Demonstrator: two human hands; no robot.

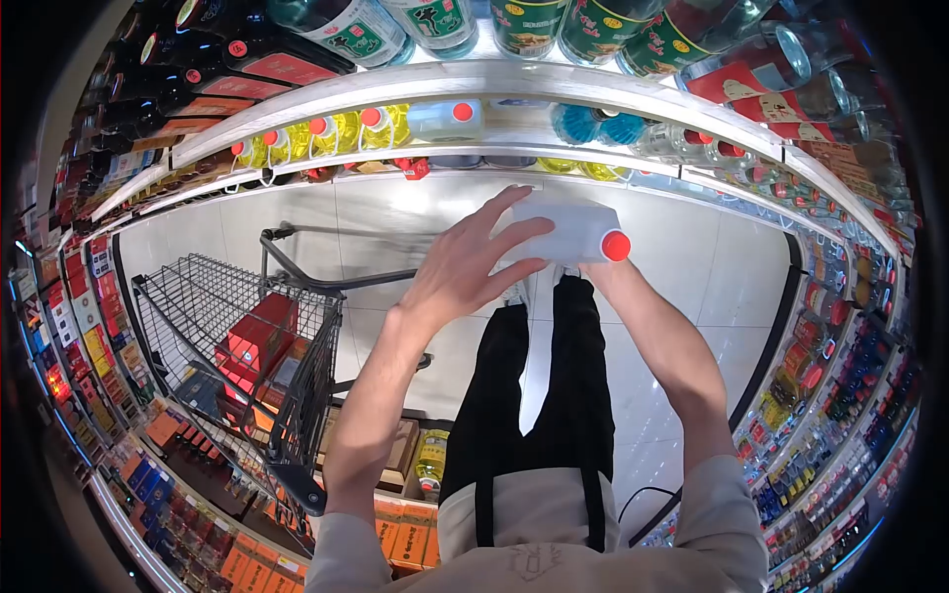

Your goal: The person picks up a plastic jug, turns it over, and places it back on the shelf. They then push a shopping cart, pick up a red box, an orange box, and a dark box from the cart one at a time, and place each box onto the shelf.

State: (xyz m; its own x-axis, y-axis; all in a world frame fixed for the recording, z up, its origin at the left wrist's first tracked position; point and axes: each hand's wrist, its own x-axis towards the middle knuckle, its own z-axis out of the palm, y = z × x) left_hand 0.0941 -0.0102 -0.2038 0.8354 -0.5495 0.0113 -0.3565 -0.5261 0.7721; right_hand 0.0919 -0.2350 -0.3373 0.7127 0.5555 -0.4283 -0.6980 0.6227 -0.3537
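A clear, whitish plastic bottle with a red cap [571, 233] lies tilted on its side in front of my body, its cap toward the right. My left hand [479, 252] is at the bottle's left end, fingers spread and apart, over or against its base. My right hand [596, 271] is under the bottle near the cap; its fingers are mostly hidden behind the bottle, which rests in that hand. Just beyond both hands is the lower shelf edge [435, 151].
A wire shopping cart [237, 346] with red boxes [259, 341] stands at the left. Ahead, shelves hold green-labelled bottles [529, 25] and red-capped yellow bottles [341, 130]. More stocked shelves [820, 395] curve along the right side. Pale floor tiles [672, 287] lie below.
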